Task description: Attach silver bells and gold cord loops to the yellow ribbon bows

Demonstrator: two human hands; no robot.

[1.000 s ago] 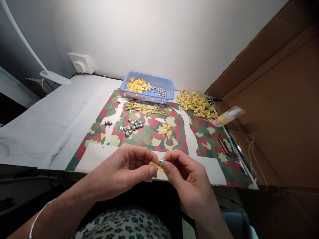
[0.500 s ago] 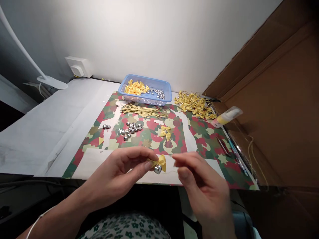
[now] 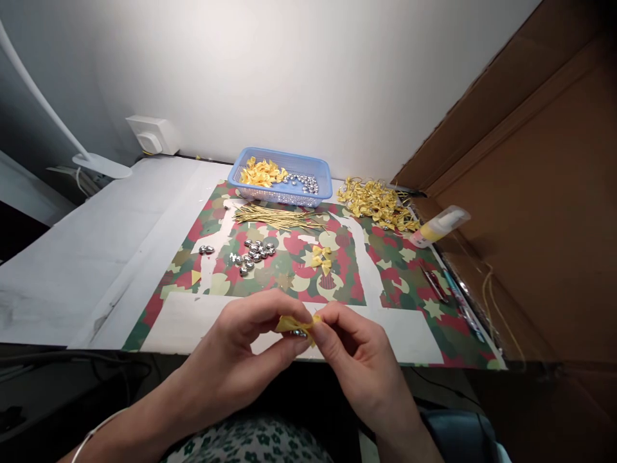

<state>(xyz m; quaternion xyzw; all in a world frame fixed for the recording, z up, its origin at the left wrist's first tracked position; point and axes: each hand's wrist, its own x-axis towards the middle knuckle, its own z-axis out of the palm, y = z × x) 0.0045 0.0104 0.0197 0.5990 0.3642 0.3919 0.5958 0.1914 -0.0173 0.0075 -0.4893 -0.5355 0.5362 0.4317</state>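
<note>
Yellow ribbon, shaped into a bow (image 3: 288, 323), sits between the person's fingertips near the table's front edge. The left hand (image 3: 236, 350) pinches it with forefinger above and thumb below; the right hand (image 3: 359, 354) has thumb and forefinger closed on its other side. A silver charm (image 3: 299, 333) peeps out under the ribbon, mostly covered. Half a second ago the right hand stood apart and the charm's heart shape showed fully; now both hands grip the piece again, which suggests its middle is being worked, though fingertips hide any fastening.

Beyond the hands, on a patterned sheet (image 3: 351, 292), lie a few loose bows (image 3: 321, 263) and a cluster of silver charms (image 3: 255, 254). Farther back are a bundle of gold cords (image 3: 274, 217), a blue basket (image 3: 277, 195) holding more bows and silver pieces, and, right of it, a heap of corded bows (image 3: 376, 202).
</note>
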